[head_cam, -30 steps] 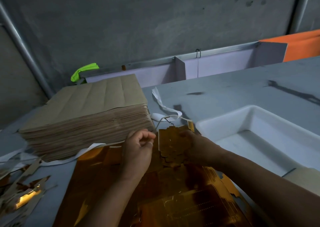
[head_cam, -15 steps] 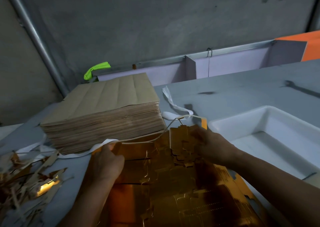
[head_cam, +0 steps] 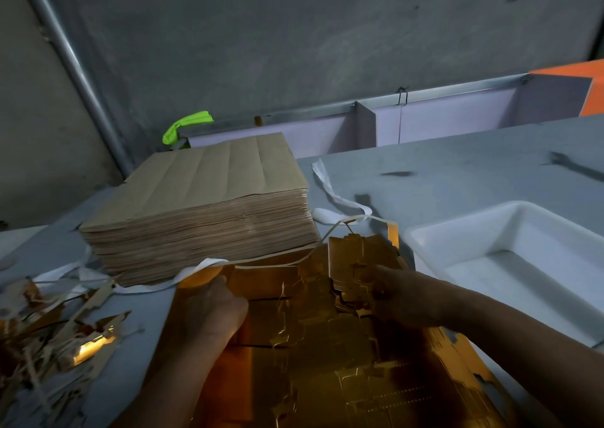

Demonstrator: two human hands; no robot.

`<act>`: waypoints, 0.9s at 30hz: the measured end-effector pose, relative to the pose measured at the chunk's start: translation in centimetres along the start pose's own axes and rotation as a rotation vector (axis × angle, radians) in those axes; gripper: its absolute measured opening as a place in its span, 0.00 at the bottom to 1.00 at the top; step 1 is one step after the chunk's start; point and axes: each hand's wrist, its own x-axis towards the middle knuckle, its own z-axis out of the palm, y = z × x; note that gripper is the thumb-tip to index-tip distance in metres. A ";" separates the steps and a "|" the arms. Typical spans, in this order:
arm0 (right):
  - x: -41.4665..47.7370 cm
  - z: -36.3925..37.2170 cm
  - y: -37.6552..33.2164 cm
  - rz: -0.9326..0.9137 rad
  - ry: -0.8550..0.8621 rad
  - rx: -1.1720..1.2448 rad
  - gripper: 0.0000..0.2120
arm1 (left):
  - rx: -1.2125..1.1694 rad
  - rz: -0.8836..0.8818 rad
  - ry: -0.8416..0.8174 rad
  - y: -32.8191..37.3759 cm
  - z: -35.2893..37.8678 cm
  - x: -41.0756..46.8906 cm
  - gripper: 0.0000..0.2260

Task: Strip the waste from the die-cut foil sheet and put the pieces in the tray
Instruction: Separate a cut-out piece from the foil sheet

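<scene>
Fingers [head_cam: 224,282] of the left hand [head_cam: 214,306] are curled in tight at the near end of a thin waste strip [head_cam: 277,259]. They look to be pinching it, but the contact is hidden behind the knuckles. The right hand [head_cam: 403,297] has its fingers [head_cam: 380,272] wrapped round a bundle of gold pieces [head_cam: 359,254], held on edge just above the sheet.

Largest first:
- The grey tabletop [head_cam: 457,172] carries everything.
- A stack of brown paper [head_cam: 202,205] sits far left of centre, touching nothing the hands hold.
- The die-cut foil sheet [head_cam: 327,372] lies flat under both forearms, at the near edge of the tabletop.
- The white tray [head_cam: 425,231] is just right of the bundle, and none of the bundle is in it yet.
- A pile of gold scrap [head_cam: 65,339] is on the left.
- Loose white strips [head_cam: 333,195] lie behind the bundle.

Change: a second ago the left hand was up beside the bundle, nearly touching the right hand. Now it has pulled away to the left and toward the person. The strip is drawn out in a long arc between the two hands, and its far end is still hooked over the top of the bundle.

Judgement: the edge waste is partly stripped but not free. Once it lets go, the strip likely goes on the scrap pile and the bundle into the tray. The thin strip may snap before it clears.
</scene>
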 end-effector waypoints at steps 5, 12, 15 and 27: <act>0.0 0.1 0.1 -0.005 -0.004 -0.007 0.16 | -0.159 -0.025 -0.004 0.1 0.3 0.6 0.24; 0.2 0.1 0.4 0.025 -0.009 -0.024 0.23 | -0.249 0.008 0.013 0.7 0.0 0.7 0.14; 0.2 0.1 0.5 0.019 -0.003 -0.035 0.24 | -0.294 0.063 0.006 0.7 -0.1 0.5 0.07; 0.1 0.2 0.9 -0.038 -0.005 0.004 0.15 | -0.699 0.152 0.163 0.1 -1.2 -0.5 0.07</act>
